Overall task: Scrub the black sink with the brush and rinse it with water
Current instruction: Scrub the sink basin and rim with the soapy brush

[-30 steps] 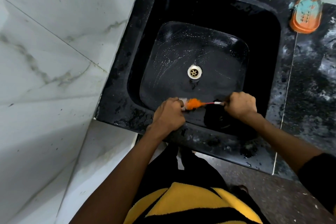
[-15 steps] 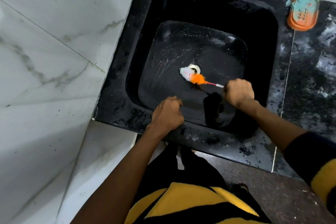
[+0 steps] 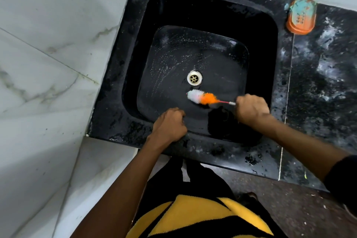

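The black sink (image 3: 135,63) is a deep square basin with soap flecks across its floor and a pale metal drain (image 3: 194,77) in the middle. A brush (image 3: 202,98) with white and orange bristles lies against the floor just below the drain, head pointing left. My right hand (image 3: 251,109) grips its thin pink handle at the right. My left hand (image 3: 170,124) has its fingers curled over the sink's near rim, left of the brush. No running water is visible.
An orange soap dish (image 3: 301,17) with a teal bar sits on the black speckled counter (image 3: 318,83) at the back right. White marble tiles (image 3: 48,54) line the wall at the left. The floor lies below the counter's front edge.
The brush went from the near wall up to the drain, then pulled back to just below it. My right hand moved with it. My left hand stayed on the near rim.
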Demonstrator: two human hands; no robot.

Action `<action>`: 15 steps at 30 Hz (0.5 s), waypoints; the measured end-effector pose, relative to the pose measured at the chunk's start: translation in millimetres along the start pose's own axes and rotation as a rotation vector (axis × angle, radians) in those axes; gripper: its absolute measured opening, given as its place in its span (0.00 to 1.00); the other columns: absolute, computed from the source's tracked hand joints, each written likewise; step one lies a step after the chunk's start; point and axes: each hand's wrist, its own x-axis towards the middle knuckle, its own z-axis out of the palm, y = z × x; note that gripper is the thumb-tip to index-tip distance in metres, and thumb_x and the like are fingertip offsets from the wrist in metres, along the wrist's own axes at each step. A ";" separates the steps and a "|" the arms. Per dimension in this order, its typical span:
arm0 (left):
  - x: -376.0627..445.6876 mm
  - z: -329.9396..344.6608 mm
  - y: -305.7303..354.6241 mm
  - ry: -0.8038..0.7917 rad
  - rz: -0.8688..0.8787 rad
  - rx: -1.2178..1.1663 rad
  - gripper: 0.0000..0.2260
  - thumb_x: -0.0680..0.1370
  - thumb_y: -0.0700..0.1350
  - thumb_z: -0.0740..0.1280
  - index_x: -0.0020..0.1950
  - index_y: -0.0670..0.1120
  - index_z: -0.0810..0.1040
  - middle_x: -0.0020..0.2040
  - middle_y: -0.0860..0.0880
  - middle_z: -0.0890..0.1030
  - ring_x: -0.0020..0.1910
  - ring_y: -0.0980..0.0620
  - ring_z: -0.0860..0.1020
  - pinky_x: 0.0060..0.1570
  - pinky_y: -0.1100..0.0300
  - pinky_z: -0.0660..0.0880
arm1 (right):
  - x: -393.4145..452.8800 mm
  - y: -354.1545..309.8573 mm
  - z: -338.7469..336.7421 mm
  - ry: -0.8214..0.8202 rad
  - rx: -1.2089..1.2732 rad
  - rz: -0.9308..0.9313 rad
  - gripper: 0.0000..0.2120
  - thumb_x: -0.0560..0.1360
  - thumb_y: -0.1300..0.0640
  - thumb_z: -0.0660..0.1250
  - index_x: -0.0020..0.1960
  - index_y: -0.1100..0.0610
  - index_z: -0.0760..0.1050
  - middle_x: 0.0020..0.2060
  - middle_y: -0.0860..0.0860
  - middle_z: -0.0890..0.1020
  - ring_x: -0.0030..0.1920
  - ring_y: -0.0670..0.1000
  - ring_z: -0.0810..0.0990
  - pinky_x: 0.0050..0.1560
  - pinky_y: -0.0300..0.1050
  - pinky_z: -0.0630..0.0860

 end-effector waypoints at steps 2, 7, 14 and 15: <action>0.1 -0.2 -0.5 -0.015 -0.004 0.000 0.13 0.71 0.43 0.62 0.53 0.43 0.79 0.54 0.45 0.79 0.52 0.40 0.78 0.50 0.46 0.78 | 14.5 11.7 -2.9 0.024 0.122 0.227 0.13 0.77 0.53 0.62 0.55 0.60 0.78 0.51 0.61 0.82 0.53 0.63 0.81 0.49 0.51 0.78; 0.4 -0.9 0.4 -0.005 0.002 -0.022 0.17 0.73 0.42 0.62 0.61 0.45 0.79 0.58 0.45 0.79 0.56 0.42 0.77 0.54 0.48 0.77 | 24.2 -42.0 16.0 -0.060 0.380 0.379 0.20 0.79 0.54 0.48 0.62 0.61 0.73 0.60 0.60 0.77 0.62 0.61 0.77 0.57 0.52 0.75; -5.2 -2.3 -1.4 0.040 0.032 -0.026 0.17 0.72 0.43 0.62 0.59 0.46 0.79 0.56 0.46 0.79 0.54 0.42 0.78 0.53 0.50 0.77 | 38.7 -44.7 58.0 -0.259 0.908 0.734 0.19 0.79 0.56 0.59 0.67 0.65 0.71 0.65 0.62 0.75 0.65 0.62 0.74 0.63 0.50 0.71; -5.3 -2.7 -0.8 0.038 0.031 -0.027 0.17 0.72 0.43 0.61 0.60 0.46 0.79 0.56 0.46 0.79 0.54 0.42 0.78 0.53 0.49 0.77 | 41.4 -40.8 62.9 -0.260 0.943 0.784 0.19 0.79 0.56 0.60 0.67 0.64 0.71 0.65 0.60 0.75 0.66 0.61 0.73 0.63 0.49 0.71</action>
